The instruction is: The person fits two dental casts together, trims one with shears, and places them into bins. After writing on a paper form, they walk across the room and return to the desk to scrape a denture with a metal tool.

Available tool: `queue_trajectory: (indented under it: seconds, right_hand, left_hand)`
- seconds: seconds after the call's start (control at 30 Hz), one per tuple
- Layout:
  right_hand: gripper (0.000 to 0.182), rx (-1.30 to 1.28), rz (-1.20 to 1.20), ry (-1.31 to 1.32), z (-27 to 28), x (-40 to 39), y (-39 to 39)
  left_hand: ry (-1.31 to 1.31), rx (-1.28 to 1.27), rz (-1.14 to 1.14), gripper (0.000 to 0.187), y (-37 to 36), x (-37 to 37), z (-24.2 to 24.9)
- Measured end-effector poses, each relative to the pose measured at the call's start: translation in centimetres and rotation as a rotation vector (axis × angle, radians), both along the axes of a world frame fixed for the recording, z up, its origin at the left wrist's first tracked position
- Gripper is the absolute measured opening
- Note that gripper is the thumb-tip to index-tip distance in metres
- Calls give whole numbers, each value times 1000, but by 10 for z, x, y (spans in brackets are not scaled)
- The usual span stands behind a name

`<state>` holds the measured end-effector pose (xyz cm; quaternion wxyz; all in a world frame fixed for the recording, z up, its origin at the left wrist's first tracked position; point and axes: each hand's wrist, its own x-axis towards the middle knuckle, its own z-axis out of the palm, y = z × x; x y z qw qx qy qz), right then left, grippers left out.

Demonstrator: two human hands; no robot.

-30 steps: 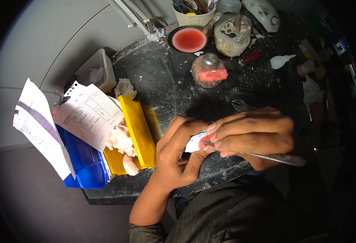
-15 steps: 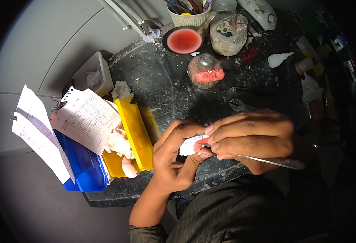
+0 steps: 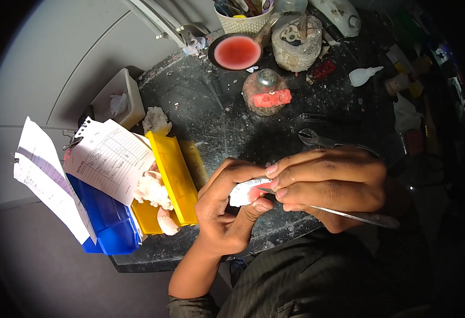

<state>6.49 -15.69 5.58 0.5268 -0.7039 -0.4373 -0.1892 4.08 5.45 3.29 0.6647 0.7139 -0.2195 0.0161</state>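
My left hand (image 3: 223, 209) grips a small white plaster piece (image 3: 240, 195), probably a dental model, between thumb and fingers. Pink wax (image 3: 253, 194) covers its right side. In my right hand (image 3: 334, 183) is a slim metal carving tool (image 3: 351, 214), held like a pen. Its tip meets the pink area, while the broader end sticks out below the palm to the right. Both hands are close together above the front of the dark worktop, and fingertips hide part of the piece.
At left, a yellow bin (image 3: 175, 177) holds plaster models, beside a blue bin (image 3: 105, 212) with paper slips (image 3: 113, 159). Farther back stand a pan of red liquid (image 3: 237, 52), a round burner with a pink wax block (image 3: 272, 98), and a crusted pot (image 3: 297, 50).
My left thumb has drawn back slightly, and the plaster piece sits a little farther left. The tool stays against the pink area. The whole view has shifted slightly.
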Motion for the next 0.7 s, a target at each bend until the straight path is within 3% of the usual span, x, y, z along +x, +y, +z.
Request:
queue_trajectory:
  seconds: [0.7]
  right_hand:
    - [18, -10, -33, 44, 6, -2, 1]
  left_hand:
    - [118, -125, 24, 35, 0, -4, 0]
